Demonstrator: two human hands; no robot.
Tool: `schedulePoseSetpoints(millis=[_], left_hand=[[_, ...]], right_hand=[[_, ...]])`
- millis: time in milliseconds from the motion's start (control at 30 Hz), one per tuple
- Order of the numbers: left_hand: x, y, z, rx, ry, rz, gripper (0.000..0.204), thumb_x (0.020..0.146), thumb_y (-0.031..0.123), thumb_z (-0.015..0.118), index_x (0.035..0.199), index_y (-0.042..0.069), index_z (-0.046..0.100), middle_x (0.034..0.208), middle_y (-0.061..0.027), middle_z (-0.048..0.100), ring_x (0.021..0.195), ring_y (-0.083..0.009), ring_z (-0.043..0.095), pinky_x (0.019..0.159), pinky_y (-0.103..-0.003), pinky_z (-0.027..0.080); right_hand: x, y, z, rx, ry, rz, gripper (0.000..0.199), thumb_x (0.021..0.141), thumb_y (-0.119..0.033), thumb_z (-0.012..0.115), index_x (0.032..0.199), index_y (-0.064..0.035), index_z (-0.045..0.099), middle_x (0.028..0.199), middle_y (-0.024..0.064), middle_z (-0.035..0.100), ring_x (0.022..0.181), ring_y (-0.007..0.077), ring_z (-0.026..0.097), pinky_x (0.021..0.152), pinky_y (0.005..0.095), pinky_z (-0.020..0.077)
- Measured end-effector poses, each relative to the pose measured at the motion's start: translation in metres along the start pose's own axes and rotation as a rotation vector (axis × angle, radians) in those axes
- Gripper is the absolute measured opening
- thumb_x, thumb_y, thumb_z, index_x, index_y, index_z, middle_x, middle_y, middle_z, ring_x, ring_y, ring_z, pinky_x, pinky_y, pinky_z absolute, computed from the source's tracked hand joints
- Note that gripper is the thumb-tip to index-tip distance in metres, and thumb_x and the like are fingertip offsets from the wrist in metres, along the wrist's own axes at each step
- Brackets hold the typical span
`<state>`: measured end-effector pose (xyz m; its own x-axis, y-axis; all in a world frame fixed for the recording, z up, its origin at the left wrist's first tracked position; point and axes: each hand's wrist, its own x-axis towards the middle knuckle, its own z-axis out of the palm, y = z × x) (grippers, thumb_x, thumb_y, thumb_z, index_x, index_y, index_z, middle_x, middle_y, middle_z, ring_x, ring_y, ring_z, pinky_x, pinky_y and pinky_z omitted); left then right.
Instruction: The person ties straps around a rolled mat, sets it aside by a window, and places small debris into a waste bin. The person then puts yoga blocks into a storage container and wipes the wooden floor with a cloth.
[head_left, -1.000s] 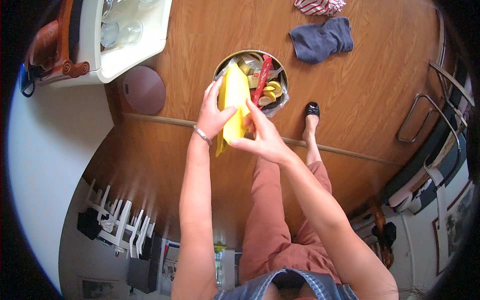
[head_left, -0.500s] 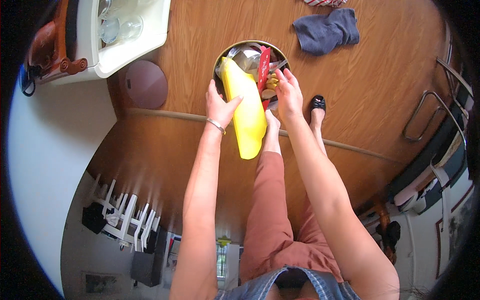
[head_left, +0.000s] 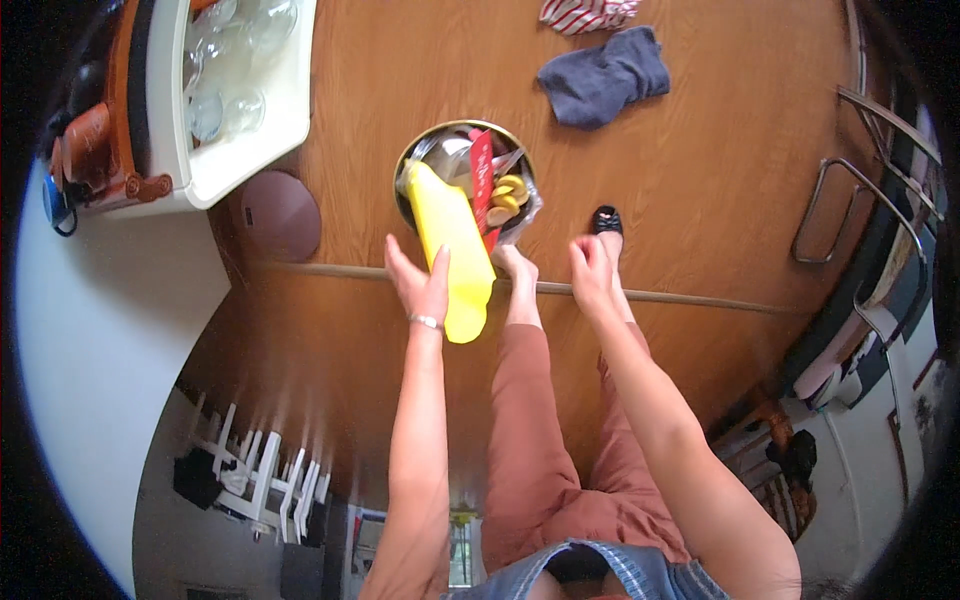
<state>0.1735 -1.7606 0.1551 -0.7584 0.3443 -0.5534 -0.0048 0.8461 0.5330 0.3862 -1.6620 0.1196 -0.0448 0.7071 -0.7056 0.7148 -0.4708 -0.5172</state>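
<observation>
A round container (head_left: 401, 205) with a gold-coloured rim stands on the wooden floor in front of my feet. A long bright yellow sheet-like thing (head_left: 450, 235) leans out of it toward me. Inside are a red strip (head_left: 482, 175) with pale marks, several round yellowish pieces (head_left: 505, 200) and crinkled clear plastic. My left hand (head_left: 420, 285) is open, its fingers and thumb spread, with the thumb overlapping the yellow thing's left edge; whether it touches is unclear. Away to the right, my right hand (head_left: 592, 272) is curled closed in front of my foot, with nothing visible in it.
A dark blue cloth (head_left: 605, 80) and a red-and-white striped cloth (head_left: 588, 14) lie beyond the container. At the left are a flat round pinkish disc (head_left: 280, 215) and a white tub (head_left: 295, 125) with clear glassware. A metal-framed chair (head_left: 825, 215) stands at the right.
My left hand has drawn back toward me along the yellow thing, spreading its fingers. My right hand has pulled away from the container and curled. The view has shifted, moving the container lower and left.
</observation>
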Motion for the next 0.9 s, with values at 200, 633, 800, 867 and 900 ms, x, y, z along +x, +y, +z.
schedulePoseSetpoints(millis=[200, 633, 800, 867, 900], left_hand=[[-0.066, 0.033, -0.033, 0.233, -0.051, 0.232, 0.058, 0.072, 0.013, 0.058, 0.123, 0.000, 0.033, 0.129, -0.0171, 0.026, 0.120, -0.0301, 0.027, 0.099, -0.038, 0.022], [-0.245, 0.047, -0.032, 0.666, -0.801, -0.098, 0.047, 0.068, 0.035, 0.063, 0.101, 0.002, 0.053, 0.097, -0.0155, 0.057, 0.092, -0.0264, 0.055, 0.080, -0.033, 0.043], [-0.251, 0.139, 0.001, 0.787, -0.710, -0.031, 0.029, 0.070, 0.032, 0.062, 0.076, 0.005, 0.055, 0.085, -0.0147, 0.057, 0.081, -0.0260, 0.055, 0.072, -0.034, 0.043], [-0.248, 0.170, 0.019, 0.677, -0.669, 0.157, 0.026, 0.071, 0.029, 0.060, 0.069, 0.004, 0.055, 0.080, -0.0160, 0.056, 0.076, -0.0273, 0.054, 0.068, -0.035, 0.043], [-0.246, 0.180, 0.026, 0.602, -0.629, 0.290, 0.025, 0.072, 0.027, 0.059, 0.066, 0.003, 0.054, 0.077, -0.0161, 0.056, 0.073, -0.0280, 0.054, 0.066, -0.036, 0.043]], right_hand=[[-0.060, 0.033, -0.121, -0.438, -0.104, 0.336, 0.033, 0.079, -0.038, 0.048, 0.092, -0.0099, 0.059, 0.087, 0.0201, 0.057, 0.086, 0.0356, 0.054, 0.069, 0.0391, 0.0418], [-0.160, 0.133, -0.317, -0.114, -0.229, 0.558, 0.059, 0.061, -0.046, 0.061, 0.106, -0.0071, 0.053, 0.107, 0.0127, 0.054, 0.100, 0.0246, 0.051, 0.084, 0.0321, 0.0393], [-0.174, 0.121, -0.372, -0.098, -0.369, 0.438, 0.042, 0.065, -0.035, 0.067, 0.090, -0.0032, 0.057, 0.087, 0.0111, 0.060, 0.076, 0.0198, 0.056, 0.069, 0.0301, 0.0448], [-0.175, 0.126, -0.379, -0.082, -0.291, 0.415, 0.030, 0.066, -0.030, 0.067, 0.080, -0.0040, 0.059, 0.080, 0.0102, 0.061, 0.070, 0.0198, 0.057, 0.065, 0.0307, 0.0449], [-0.171, 0.126, -0.384, -0.047, -0.269, 0.409, 0.025, 0.067, -0.027, 0.066, 0.076, -0.0044, 0.059, 0.076, 0.0098, 0.061, 0.068, 0.0200, 0.057, 0.064, 0.0311, 0.0448]])
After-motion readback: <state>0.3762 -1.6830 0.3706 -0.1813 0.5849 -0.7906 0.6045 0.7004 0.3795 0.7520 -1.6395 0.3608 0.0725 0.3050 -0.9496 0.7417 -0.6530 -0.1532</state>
